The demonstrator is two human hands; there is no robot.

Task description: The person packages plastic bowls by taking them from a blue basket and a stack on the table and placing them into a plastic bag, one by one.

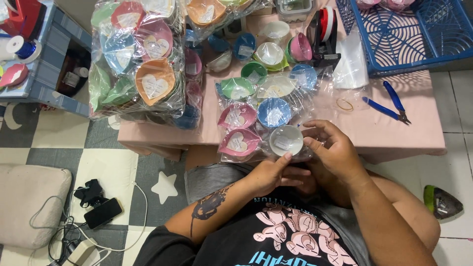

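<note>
— White bowl [286, 140] in clear wrap: where is it?
— At the table [419, 133] edge, six o'clock. Left hand [271, 173] pinches its lower rim; right hand [331, 148] grips the wrap at three o'clock.

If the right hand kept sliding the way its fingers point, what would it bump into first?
The right hand has its fingers aimed left, at the white bowl it already touches. Past that, probably the pink heart-shaped bowl, though depth is hard to judge.

pink table [414, 130], checkered floor [106, 162], grey cushion [29, 202]
</note>
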